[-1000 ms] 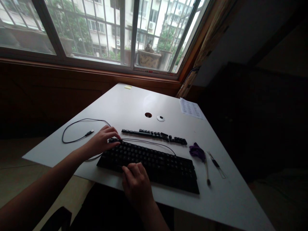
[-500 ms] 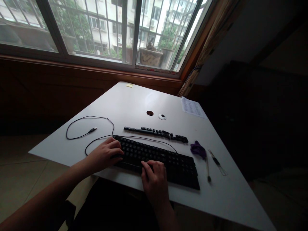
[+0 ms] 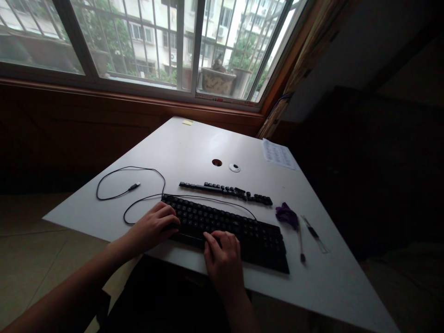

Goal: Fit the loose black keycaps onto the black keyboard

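Note:
A black keyboard [image 3: 222, 226] lies slantwise along the front edge of the table, its keys facing up. My left hand [image 3: 156, 226] grips the keyboard's left end, fingers curled over the keys and thumb low at the front. Along the front edge, right of the spacebar area, my right hand [image 3: 224, 254] is closed against the keyboard, thumb and forefinger close together; what lies under the fingertips is hidden. Behind the keyboard, loose black keycaps [image 3: 225, 189] lie in uneven rows. Among them is a long bar-shaped one.
On the white table [image 3: 166, 148], a black USB cable [image 3: 111, 172] loops at left. To the right lie a purple cloth [image 3: 286, 214], a slim brush [image 3: 301, 245] and a wire keycap puller [image 3: 314, 233]. Farther back are a cable hole [image 3: 217, 163], its white cover [image 3: 235, 168] and paper [image 3: 279, 153].
My left hand has shifted very slightly at the keyboard's left end. The right hand stays at the front edge, and the camera view has drifted a little.

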Demonstrator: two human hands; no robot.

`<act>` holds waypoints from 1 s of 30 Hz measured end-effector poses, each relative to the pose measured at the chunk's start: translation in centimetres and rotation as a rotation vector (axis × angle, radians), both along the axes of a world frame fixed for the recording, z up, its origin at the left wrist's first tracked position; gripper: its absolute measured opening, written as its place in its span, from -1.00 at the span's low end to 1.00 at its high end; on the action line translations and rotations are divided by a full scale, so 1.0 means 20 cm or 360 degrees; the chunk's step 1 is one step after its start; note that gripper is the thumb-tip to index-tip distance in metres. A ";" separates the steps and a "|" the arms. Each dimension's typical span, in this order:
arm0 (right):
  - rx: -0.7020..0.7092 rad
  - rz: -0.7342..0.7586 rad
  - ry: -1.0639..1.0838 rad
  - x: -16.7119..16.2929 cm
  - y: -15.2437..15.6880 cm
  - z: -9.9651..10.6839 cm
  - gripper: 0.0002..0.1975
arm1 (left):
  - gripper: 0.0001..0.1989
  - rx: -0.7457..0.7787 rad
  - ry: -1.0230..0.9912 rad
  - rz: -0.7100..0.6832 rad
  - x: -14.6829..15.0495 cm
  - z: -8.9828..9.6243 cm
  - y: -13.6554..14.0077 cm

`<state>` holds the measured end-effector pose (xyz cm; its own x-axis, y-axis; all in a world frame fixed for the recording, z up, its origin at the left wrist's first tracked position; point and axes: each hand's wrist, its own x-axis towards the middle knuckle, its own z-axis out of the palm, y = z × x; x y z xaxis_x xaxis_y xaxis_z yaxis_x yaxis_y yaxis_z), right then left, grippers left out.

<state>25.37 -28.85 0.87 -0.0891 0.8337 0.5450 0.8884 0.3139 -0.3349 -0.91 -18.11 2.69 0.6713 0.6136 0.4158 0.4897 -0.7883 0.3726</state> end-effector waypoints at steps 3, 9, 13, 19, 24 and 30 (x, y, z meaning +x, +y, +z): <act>-0.0010 0.0003 -0.0011 0.00 0.00 -0.01 -0.71 | -0.91 0.0022 -0.0006 0.0005 0.00 -0.01 0.00; -0.0016 0.0006 -0.0016 0.00 0.00 -0.01 -0.71 | -0.81 0.0073 -0.0087 0.0066 -0.02 0.00 -0.03; 0.0017 0.0012 -0.0030 0.01 0.00 -0.01 -0.72 | -0.91 0.0168 -0.0200 0.0228 -0.08 0.00 -0.05; 0.0037 0.0008 -0.0042 0.01 0.00 0.00 -0.71 | -0.81 0.0187 -0.0233 0.0438 -0.17 -0.07 -0.05; 0.0082 0.0001 -0.0060 0.01 0.00 -0.01 -0.73 | -0.69 0.0142 -0.0199 0.0421 -0.14 -0.08 -0.05; 0.0031 0.0015 -0.0045 0.01 0.00 -0.02 -0.73 | -0.66 0.0285 -0.0154 0.0222 -0.12 -0.06 -0.09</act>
<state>25.60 -28.81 0.56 -0.1124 0.8219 0.5584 0.8944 0.3285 -0.3036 -3.31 -19.88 1.58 0.5368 0.6081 0.5849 0.5672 -0.7733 0.2833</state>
